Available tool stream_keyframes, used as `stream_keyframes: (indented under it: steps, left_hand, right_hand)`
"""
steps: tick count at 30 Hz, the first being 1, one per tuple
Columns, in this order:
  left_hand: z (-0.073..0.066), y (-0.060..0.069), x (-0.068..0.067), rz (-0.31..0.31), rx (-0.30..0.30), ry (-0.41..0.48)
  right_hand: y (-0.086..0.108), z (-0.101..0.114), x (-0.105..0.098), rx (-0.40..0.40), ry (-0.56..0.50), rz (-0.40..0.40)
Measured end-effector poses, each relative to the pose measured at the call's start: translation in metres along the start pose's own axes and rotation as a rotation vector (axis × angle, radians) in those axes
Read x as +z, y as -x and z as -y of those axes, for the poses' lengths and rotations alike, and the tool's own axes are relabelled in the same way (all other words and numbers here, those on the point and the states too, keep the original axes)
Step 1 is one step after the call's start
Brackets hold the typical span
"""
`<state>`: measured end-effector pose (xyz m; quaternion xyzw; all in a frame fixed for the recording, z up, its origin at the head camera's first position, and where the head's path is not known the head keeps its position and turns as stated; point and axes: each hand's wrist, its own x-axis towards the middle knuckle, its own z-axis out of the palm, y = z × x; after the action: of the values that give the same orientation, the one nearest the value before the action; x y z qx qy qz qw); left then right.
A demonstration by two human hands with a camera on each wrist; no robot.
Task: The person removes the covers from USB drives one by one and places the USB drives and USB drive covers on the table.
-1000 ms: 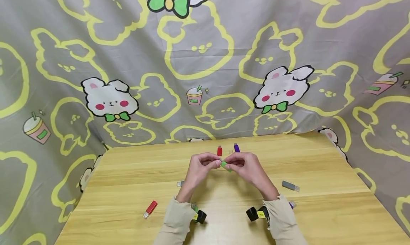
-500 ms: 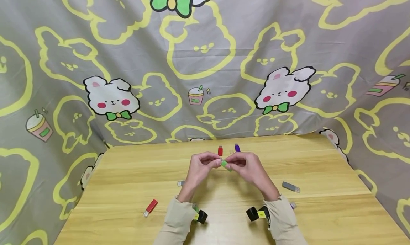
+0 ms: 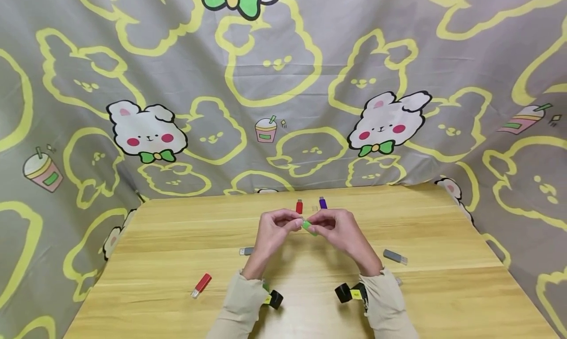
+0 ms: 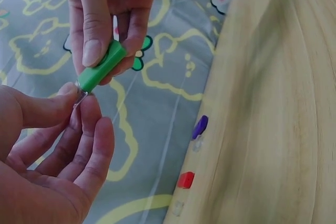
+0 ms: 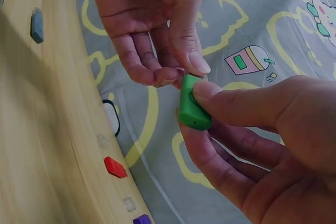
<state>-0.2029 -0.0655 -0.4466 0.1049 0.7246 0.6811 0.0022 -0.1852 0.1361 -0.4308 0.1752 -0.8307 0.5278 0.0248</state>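
Note:
A green USB flash drive (image 4: 102,66) is up in the air between both hands, above the table's far middle. My right hand (image 3: 338,231) pinches its green body between thumb and fingers, as the right wrist view shows close up. My left hand (image 3: 273,231) pinches the clear cap (image 4: 80,98) at the drive's other end with thumb and fingertips. Cap and body meet or nearly meet; the fingertips partly cover the joint. Just beyond the hands, a red flash drive (image 3: 299,207) and a purple flash drive (image 3: 323,202) lie with metal plugs bare, a loose clear cap (image 3: 315,208) between them.
On the wooden table (image 3: 177,231) lie another red flash drive (image 3: 201,285) at left and grey flash drives, one (image 3: 246,251) by the left wrist and one (image 3: 395,256) right of the right wrist. Sleeves and wrist cameras partly hide further drives. A patterned curtain (image 3: 310,107) hangs behind.
The head view has shifted slightly, so everything appears a little further left. Both hands keep the same hold on the green flash drive and its cap, with hardly any visible movement.

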Motion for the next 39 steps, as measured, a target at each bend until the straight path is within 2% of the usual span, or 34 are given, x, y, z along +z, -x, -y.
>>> stream_keyframes:
  steps: [2,5,7,10,12,14,20,23,28,31,34,39]
  left_hand:
    - [-0.001,-0.002,-0.009,-0.041,-0.003,-0.008]
    - [-0.006,-0.003,-0.028,-0.136,0.005,0.019]
    - [-0.009,-0.004,-0.039,-0.173,0.019,0.043]
    - [-0.011,-0.005,-0.049,-0.121,0.016,0.058]
    - [-0.01,-0.007,-0.052,-0.074,0.013,0.044]
    - [-0.009,-0.008,-0.054,-0.052,0.009,0.031]
    - [-0.007,-0.007,-0.064,-0.082,-0.008,-0.037]
    - [-0.005,-0.007,-0.066,-0.089,-0.022,-0.054]
    - [-0.003,-0.008,-0.069,-0.073,-0.03,-0.065]
    - [-0.002,-0.008,-0.072,-0.088,-0.027,-0.076]
    - [-0.001,-0.008,-0.075,-0.103,-0.024,-0.08]
    - [0.002,-0.008,-0.08,-0.099,-0.03,-0.07]
  right_hand:
    - [0.0,-0.001,-0.001,0.01,0.022,-0.006]
    - [0.002,-0.003,-0.006,0.056,0.039,-0.027]
    - [0.003,-0.005,-0.009,0.079,0.034,-0.042]
    - [0.003,-0.008,-0.012,0.075,0.005,-0.034]
    - [0.003,-0.01,-0.013,0.061,-0.015,-0.017]
    - [0.003,-0.012,-0.012,0.055,-0.023,-0.003]
    - [0.0,-0.021,-0.008,0.074,0.041,-0.005]
    - [-0.002,-0.025,-0.004,0.082,0.036,-0.002]
    - [-0.008,-0.03,-0.001,0.095,0.009,-0.066]
    - [-0.016,-0.031,0.002,0.076,0.005,-0.092]
    - [-0.028,-0.031,0.009,0.063,-0.009,-0.081]
    - [-0.048,-0.027,0.026,0.069,-0.026,-0.118]
